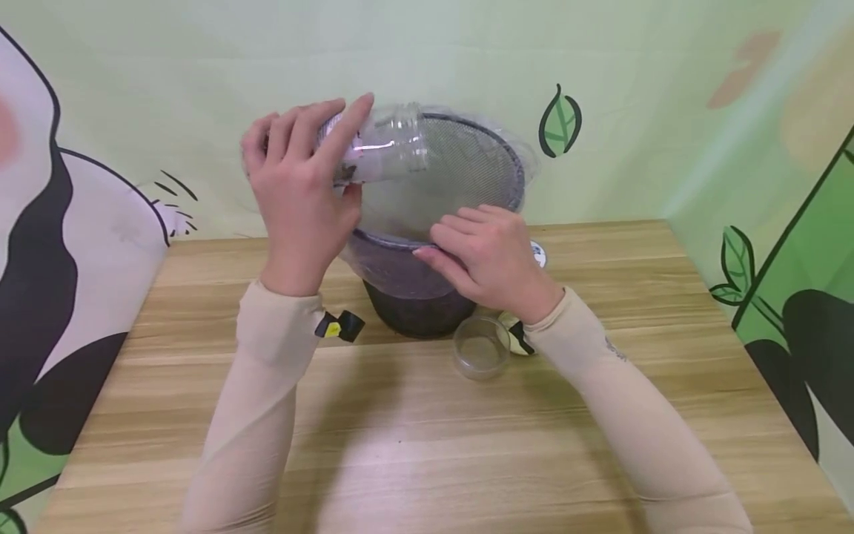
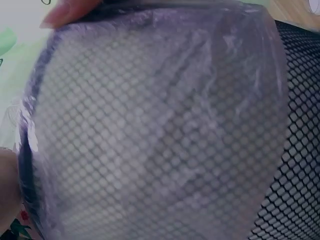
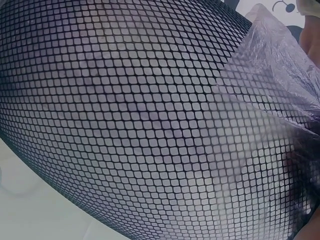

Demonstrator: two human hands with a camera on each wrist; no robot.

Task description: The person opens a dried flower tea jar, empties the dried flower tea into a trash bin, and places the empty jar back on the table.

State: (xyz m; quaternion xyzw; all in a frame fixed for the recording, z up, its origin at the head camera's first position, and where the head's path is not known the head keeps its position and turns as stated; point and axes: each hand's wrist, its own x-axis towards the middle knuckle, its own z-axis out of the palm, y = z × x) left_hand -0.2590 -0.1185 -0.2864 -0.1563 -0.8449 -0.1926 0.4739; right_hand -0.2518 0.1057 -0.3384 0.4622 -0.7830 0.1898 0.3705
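Observation:
My left hand (image 1: 300, 167) grips a clear jar (image 1: 394, 144) with a printed label, lying almost sideways, its mouth pointing right over the opening of a black mesh wastebasket (image 1: 427, 315). Inside the jar, any contents are hard to make out. A thin translucent plastic bag (image 1: 400, 271) lines the basket and folds down over the rim. With fingers curled over the near rim, my right hand (image 1: 490, 252) holds the basket and bag edge. The basket leans, its opening facing up and toward me. Close up, the mesh (image 3: 125, 110) and overhanging bag (image 2: 160, 115) fill the wrist views.
A small round clear container or lid (image 1: 480, 348) sits on the wooden table (image 1: 414, 445) below my right hand. Behind that hand, a white round object (image 1: 538, 254) is partly hidden. A printed cloth backdrop (image 1: 467, 59) stands right behind the basket.

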